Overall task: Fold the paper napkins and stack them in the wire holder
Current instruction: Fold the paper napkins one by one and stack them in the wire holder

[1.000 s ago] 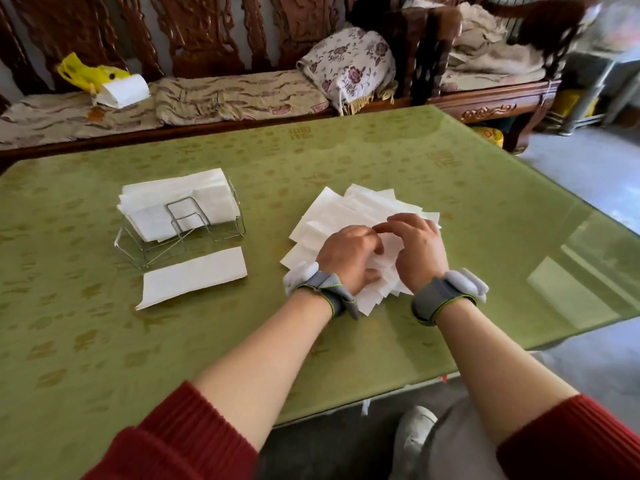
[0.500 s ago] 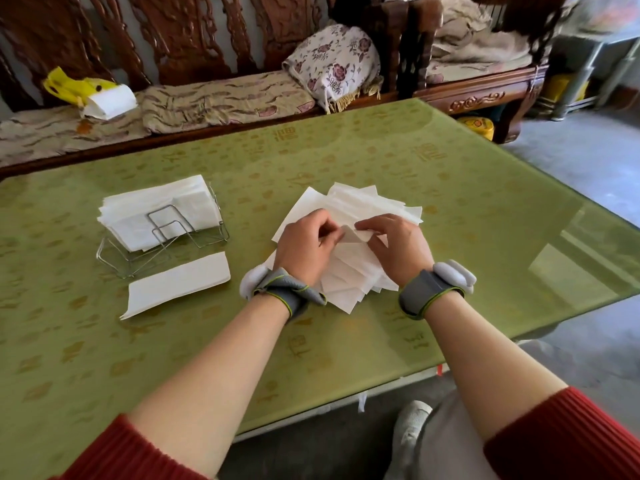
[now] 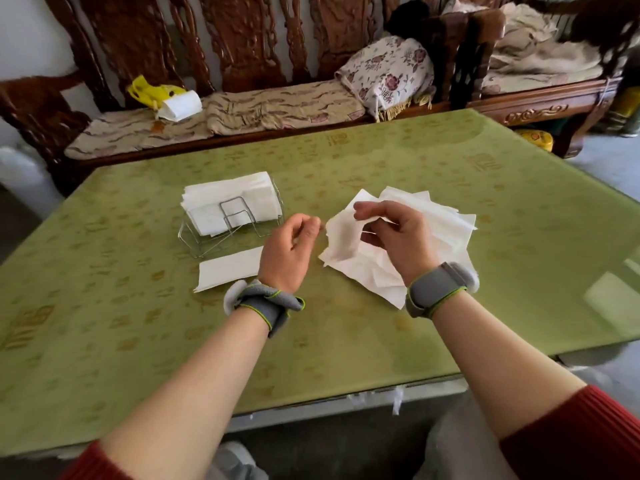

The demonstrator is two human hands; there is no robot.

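Sleeves (image 3: 588, 441): red and ribbed, soft like a sweater, pushed up both arms.
Wrist bands (image 3: 433, 292): grey cloth with a thin bright green edge, one wrapped around each wrist.
Table (image 3: 104, 341): wide and flat, with a green cloth marked with gold shapes. The top is smooth and shiny on the right side.
Left hand (image 3: 287, 251): held above the table with the fingers curled in. The tips are just beside the edge of the raised paper. I cannot tell if they pinch it.
Right hand (image 3: 401, 244): the thumb and fingers pinch the top of one napkin and hold it up.
Lifted napkin (image 3: 343, 240): white and very thin, so light shines through it. It is soft and bent, and it hangs between the two hands, over the near left part of the pile.
Folded strip (image 3: 228, 271): one long, flat, white napkin with neat edges. It lies on the table just in front of the holder.
Loose pile (image 3: 440, 216): many white square napkins, not folded, fanned out with corners poking every way. It lies under the right hand.
Wire holder (image 3: 239, 220): thin silver wire bent into loops, left of the pile.
Stack (image 3: 228, 195): folded white napkins lying slanted inside the holder.
Bench (image 3: 249, 39): dark carved wood behind the table, with flat patterned seat pads (image 3: 277, 105).
Pillow (image 3: 391, 74): puffy, with flowers and a fringe.
Yellow bag (image 3: 149, 91): crinkly plastic, on the seat at the left.
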